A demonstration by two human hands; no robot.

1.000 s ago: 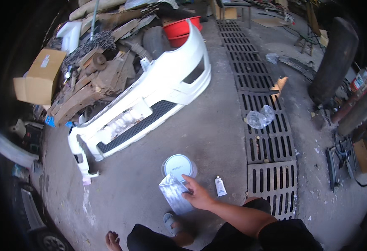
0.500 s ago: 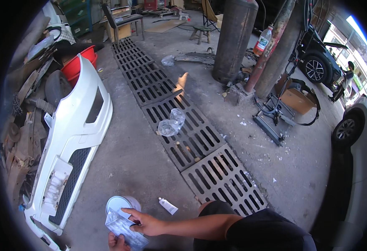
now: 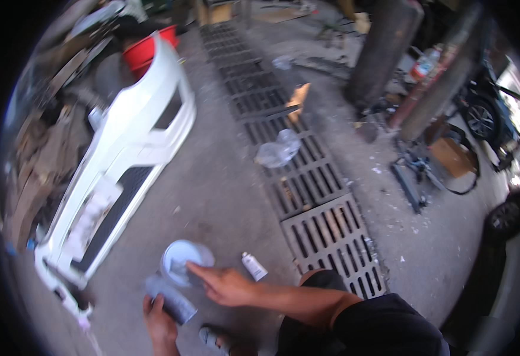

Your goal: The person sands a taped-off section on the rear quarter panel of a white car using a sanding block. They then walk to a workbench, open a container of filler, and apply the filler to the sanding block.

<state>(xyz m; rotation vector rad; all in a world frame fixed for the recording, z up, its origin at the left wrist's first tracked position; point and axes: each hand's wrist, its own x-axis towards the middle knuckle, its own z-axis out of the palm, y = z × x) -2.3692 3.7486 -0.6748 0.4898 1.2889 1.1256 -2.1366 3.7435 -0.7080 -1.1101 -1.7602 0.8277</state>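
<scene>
- Bumper (image 3: pixel 147 127): beyond the tub, to its left.
- Tub (image 3: pixel 183 251): on the floor, as before.
- Sheet (image 3: pixel 178 305): near side of the tub, now in one hand.
- Left hand (image 3: pixel 161 325): clasps the sheet alone.
- Right hand (image 3: pixel 227 286): off the sheet now, index finger stretched over the tub; any grip, I cannot tell.
- Tube (image 3: pixel 254 267): right of the tub.

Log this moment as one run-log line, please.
Left hand: holding grey sheet | Right hand: at round tub, contact unclear | White tube: on floor, right of tub | White bumper: on floor, left
</scene>
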